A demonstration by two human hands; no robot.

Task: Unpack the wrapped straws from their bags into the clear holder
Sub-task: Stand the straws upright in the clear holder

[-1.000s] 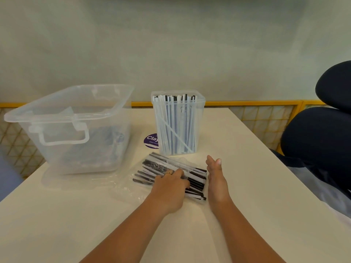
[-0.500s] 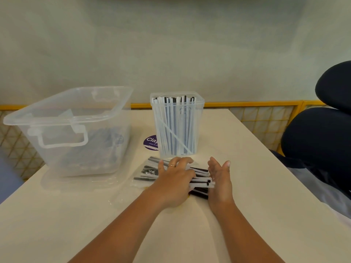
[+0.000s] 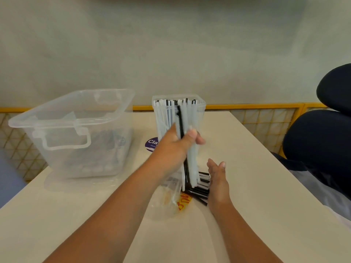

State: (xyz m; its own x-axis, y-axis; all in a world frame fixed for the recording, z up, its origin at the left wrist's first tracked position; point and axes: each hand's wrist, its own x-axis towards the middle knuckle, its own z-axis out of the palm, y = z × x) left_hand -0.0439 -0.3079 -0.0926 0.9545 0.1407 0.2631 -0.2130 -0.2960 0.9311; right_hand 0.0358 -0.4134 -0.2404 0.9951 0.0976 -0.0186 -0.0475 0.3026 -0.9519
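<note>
Left hand (image 3: 176,143) grips wrapped straws (image 3: 191,168) upright before the clear holder (image 3: 201,103); right hand (image 3: 218,179) lies open (idle); I'd clear its rim first.

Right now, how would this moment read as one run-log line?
left hand: grips bunch of wrapped straws upright before clear holder | right hand: open beside loose straws on table | bag: on table

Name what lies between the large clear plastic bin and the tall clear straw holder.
A round purple sticker on the white table, partly covered by the left hand; head view.
</note>
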